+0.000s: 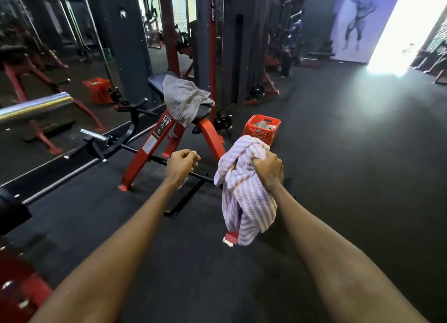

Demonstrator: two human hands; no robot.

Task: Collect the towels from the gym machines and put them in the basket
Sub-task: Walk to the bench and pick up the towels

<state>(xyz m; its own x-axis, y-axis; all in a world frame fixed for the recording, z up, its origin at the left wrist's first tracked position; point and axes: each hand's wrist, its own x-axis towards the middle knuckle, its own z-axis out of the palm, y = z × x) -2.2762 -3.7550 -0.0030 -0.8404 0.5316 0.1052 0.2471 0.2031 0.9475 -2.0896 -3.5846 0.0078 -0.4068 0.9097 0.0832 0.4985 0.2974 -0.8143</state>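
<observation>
Purple-and-white striped towel (244,189) hangs bunched from the right hand (269,169), whose fingers are clenched tight around its upper folds; the loose end droops below the wrist. Level with it, the left hand (182,163) is curled into a loose fist holding nothing, above the black floor (350,177). Just beyond the hands stands a red-framed bench (169,138) with a black seat, and a grey towel (185,99) lies draped over that seat, one corner hanging down the front. To its right, on the floor, sits the red basket (262,128), with grey cloth already inside. A mirror (48,68) lines the left wall.
</observation>
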